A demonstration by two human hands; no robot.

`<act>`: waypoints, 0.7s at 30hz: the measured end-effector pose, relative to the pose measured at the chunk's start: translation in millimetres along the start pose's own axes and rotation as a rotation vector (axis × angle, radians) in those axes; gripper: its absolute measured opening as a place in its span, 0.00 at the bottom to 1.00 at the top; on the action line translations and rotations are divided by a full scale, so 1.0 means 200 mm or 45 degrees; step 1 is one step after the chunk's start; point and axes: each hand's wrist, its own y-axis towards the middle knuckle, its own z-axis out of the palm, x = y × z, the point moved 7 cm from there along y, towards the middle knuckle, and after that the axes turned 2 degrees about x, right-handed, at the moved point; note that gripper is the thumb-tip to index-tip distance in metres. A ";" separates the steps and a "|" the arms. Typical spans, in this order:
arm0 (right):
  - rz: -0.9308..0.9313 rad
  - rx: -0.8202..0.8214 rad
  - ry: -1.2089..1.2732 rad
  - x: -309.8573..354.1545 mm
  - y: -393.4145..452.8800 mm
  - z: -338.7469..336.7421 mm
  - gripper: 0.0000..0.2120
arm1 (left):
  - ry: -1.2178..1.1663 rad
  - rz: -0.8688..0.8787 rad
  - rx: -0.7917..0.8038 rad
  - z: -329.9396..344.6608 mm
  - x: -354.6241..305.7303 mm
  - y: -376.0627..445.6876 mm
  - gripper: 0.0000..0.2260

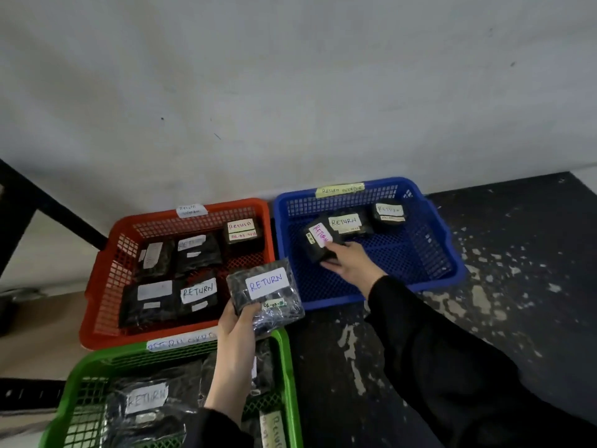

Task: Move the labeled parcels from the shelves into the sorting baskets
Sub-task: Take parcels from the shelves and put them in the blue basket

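Fingers point(332, 265) of right hand point(350, 263) curled around a black parcel point(318, 244) with pink RETURN writing — down inside blue basket point(445, 227), beside two more parcels. Left hand point(237, 321) pinching a shiny wrapped parcel point(266, 291) by its near edge, thumb on top — held up over the corner between orange basket point(106, 270) and green basket point(290, 367). More black parcels lying in both of those.

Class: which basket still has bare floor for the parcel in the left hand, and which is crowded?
The blue basket is bare right of the right hand, below its three parcels. The red basket is nearly full; a gap remains under its back-right parcel.
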 end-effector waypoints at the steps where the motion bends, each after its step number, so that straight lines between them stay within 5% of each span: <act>1: 0.053 -0.004 0.044 -0.03 0.05 0.02 0.18 | -0.002 -0.001 -0.002 0.02 0.01 0.01 0.11; 5: 0.123 -0.097 0.058 -0.09 0.19 0.07 0.24 | -0.017 -0.008 -0.035 0.05 0.02 0.03 0.12; 9: 0.081 -0.219 -0.128 -0.11 0.26 0.05 0.18 | -0.001 -0.001 -0.073 0.06 0.01 0.05 0.10; 16: 0.049 -0.012 -0.107 -0.07 0.29 0.02 0.19 | 0.043 0.082 -0.036 0.12 -0.03 0.05 0.11; 21: -0.170 0.076 -0.880 0.06 0.09 -0.12 0.16 | 0.007 0.050 -0.042 0.23 -0.06 0.04 0.11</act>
